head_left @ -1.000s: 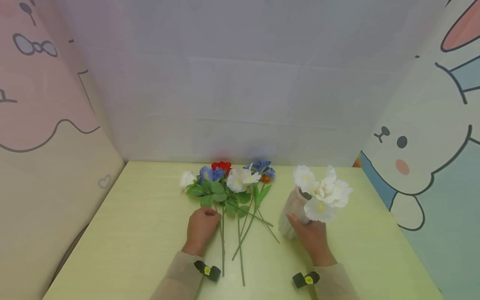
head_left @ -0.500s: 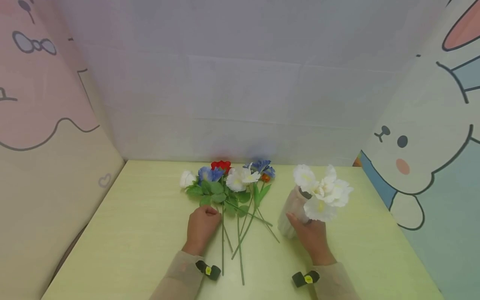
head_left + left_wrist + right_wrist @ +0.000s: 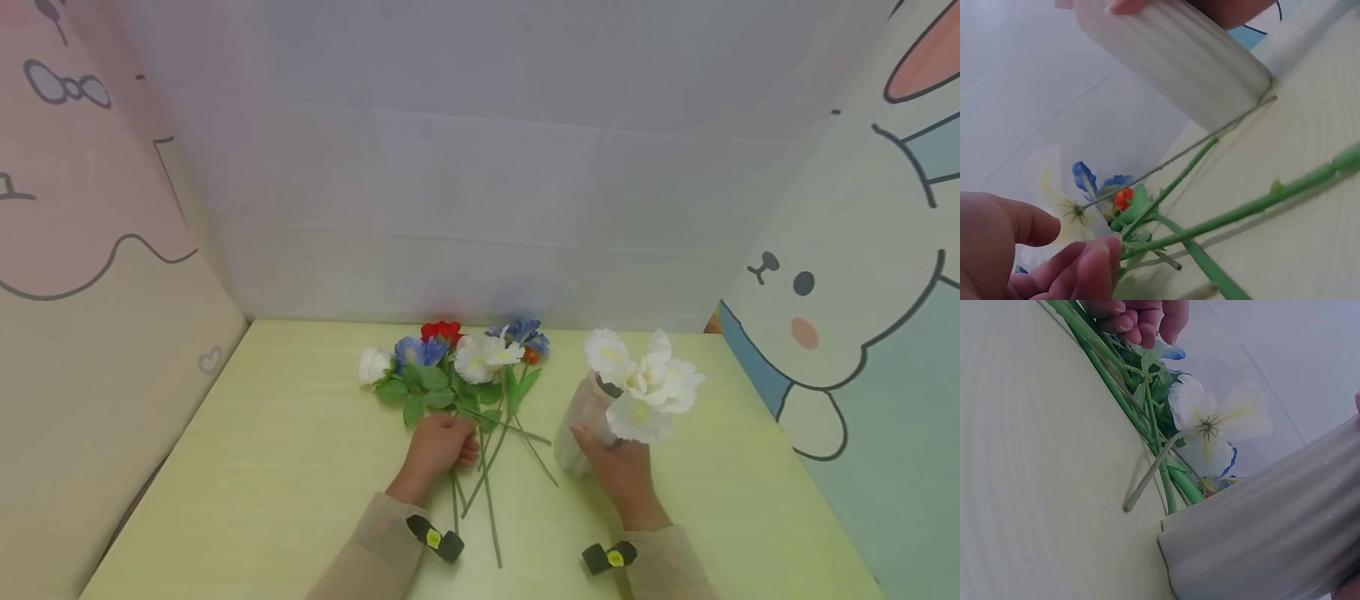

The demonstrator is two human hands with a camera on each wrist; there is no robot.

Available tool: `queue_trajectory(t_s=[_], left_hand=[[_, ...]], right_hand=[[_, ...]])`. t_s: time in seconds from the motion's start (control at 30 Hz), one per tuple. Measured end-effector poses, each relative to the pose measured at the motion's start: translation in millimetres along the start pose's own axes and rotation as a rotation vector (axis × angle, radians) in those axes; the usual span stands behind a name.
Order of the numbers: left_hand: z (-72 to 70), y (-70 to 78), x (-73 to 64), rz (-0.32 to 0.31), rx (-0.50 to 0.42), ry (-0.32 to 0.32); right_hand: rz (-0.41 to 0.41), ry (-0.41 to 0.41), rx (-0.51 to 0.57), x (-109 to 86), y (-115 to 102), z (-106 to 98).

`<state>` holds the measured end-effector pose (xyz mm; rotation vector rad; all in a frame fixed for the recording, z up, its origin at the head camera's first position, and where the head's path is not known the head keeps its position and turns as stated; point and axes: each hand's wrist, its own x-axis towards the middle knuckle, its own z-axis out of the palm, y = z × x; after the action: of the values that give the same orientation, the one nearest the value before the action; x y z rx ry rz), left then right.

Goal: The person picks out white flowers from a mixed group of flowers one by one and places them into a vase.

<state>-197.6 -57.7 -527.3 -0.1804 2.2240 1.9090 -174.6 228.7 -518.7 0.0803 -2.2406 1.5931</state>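
Grips the white vase (image 3: 585, 408), right of centre in the head view, with the right hand (image 3: 624, 479). Holds the left hand (image 3: 438, 450), thumb apart from bent fingers, near green stems (image 3: 1241, 211) at lower centre, below mixed blooms (image 3: 420, 353).

Passage left open across the table (image 3: 247, 467) at far left, gap between left fingers (image 3: 469, 450) and vase (image 3: 577, 425) crossed by stems (image 3: 491, 508), vase's right side overhung by white blooms (image 3: 641, 417), rear closed by wall (image 3: 480, 183)

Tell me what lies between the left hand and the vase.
In the head view, several green flower stems, some crossing, lie between the left hand and the vase. The left wrist view also shows stems in that stretch.
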Motion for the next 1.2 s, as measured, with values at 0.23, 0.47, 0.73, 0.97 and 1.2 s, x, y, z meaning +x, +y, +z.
queue_trajectory(t_s=[0.23,0.47,0.73,0.97,1.2], left_hand=[[19.5,12.0,-8.1,-0.046,-0.144,-0.052],[34.9,7.5,-9.7,-0.063,-0.305,0.029],[31.3,6.1,-5.8,-0.035,-0.33,0.118],[24.2,9.5,2.8,0.109,-0.036,0.21],[21.1,16.8,8.6,0.28,0.366,0.239]], right_hand=[[-0.002,0.002,-0.012,0.7,3.0,-0.3],[0.023,-0.01,-0.02,-1.3,-0.1,-0.4],[0.018,-0.006,-0.041,0.6,2.9,0.0],[0.015,-0.003,-0.046,0.1,-0.6,0.5],[0.033,-0.005,-0.063,-0.8,-8.3,0.8]])
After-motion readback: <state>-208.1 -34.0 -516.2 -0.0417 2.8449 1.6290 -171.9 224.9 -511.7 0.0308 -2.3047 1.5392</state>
